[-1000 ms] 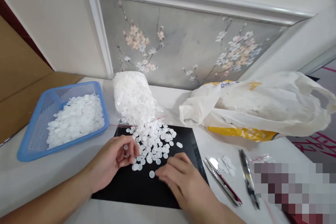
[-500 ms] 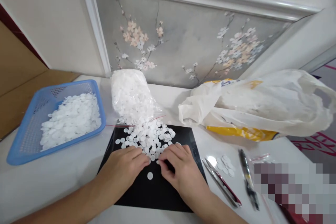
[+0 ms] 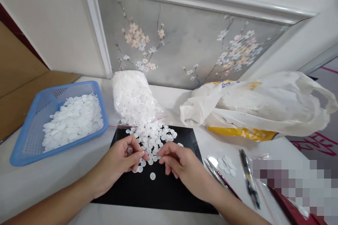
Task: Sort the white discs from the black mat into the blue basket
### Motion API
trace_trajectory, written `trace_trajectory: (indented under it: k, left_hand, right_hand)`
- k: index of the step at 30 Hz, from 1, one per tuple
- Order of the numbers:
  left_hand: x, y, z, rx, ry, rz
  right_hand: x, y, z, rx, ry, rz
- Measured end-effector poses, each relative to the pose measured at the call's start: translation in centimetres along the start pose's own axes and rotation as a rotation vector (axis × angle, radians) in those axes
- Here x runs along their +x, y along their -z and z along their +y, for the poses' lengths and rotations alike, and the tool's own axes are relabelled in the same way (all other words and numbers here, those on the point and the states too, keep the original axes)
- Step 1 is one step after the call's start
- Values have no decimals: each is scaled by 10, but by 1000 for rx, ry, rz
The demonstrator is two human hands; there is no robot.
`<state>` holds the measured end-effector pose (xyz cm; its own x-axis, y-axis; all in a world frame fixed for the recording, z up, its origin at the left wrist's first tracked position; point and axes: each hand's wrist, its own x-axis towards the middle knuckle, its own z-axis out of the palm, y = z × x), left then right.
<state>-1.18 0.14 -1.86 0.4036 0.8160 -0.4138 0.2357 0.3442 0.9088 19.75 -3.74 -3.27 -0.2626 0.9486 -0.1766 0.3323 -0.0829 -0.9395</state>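
Note:
Small white round discs (image 3: pixel 151 140) lie in a loose pile on a black mat (image 3: pixel 158 197). They spill from the mouth of a clear plastic bag (image 3: pixel 133 95) full of the same discs. One single disc (image 3: pixel 152 176) rests apart, nearer me on the mat. My left hand (image 3: pixel 129 156) is at the pile's left front, thumb and forefinger pinched together. Over the pile's right front, my right hand (image 3: pixel 174 158) has its fingers curled and the tips close together. Whatever sits between the fingertips of either hand is too small to make out.
A blue basket (image 3: pixel 105 123) of white discs stands at left. A white-and-yellow carrier bag (image 3: pixel 253 107) lies at the back right. Thread snips (image 3: pixel 218 174), a few loose discs (image 3: pixel 227 166) and a black pen (image 3: pixel 249 179) lie right of the mat.
Both hands have lifted slightly and turned, with their fingers more curled. My left fingertips have moved back a little from the pile's front. Several discs now show below my left fingers.

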Motion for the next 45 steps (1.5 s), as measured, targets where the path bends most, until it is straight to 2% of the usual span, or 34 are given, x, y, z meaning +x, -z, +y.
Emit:
trace_trajectory:
  k: [2,4,6,9,11,13,17,19,20,23,26,29,31,34,36,39,42,45]
  left_hand:
    - [1,2,1,50,-29,24]
    - [2,2,1,145,-92,21]
    - [3,1,-1,283,-155,11]
    - [5,-4,-8,610,-291,38]
    - [7,-8,-15,853,-431,67]
    - [8,-10,-22,1037,-563,86]
    - [10,-10,-29,1168,-764,107]
    - [10,-9,-26,1103,-752,103]
    - [10,-9,-24,1036,-697,108]
    - [7,-10,-14,722,-426,138]
    - [3,-10,-5,313,-194,93]
    - [1,-7,2,-39,-18,-34]
    - [2,-4,5,-198,29,-102]
    - [4,0,7,-297,-8,-141]
    - [5,1,5,-137,-41,-122]
    - [5,-2,-4,416,-161,-28]
    - [4,-7,-18,896,-439,-17]
    - [7,-9,-29,1167,-708,19]
  right_hand:
    - [3,-7,0,-270,139,86]
    - [7,-14,3,-451,220,119]
    - [10,-20,8,-533,241,111]
    - [12,-23,14,-579,287,111]
    - [12,-21,14,-535,285,105]
    - [10,-16,13,-432,222,103]
    - [7,-2,7,-38,50,98]
    - [6,4,5,210,13,85]
    - [6,7,4,301,0,91]
    - [7,13,1,347,-55,128]
    - [7,13,2,135,-62,116]
    - [8,8,9,-183,85,112]
    - [10,3,17,-373,227,82]
    - [12,-2,25,-572,376,27]
    - [13,-3,25,-594,387,45]
    - [12,-2,18,-377,229,135]
    - [8,0,11,40,-14,116]
    - [6,-1,8,423,-128,23]
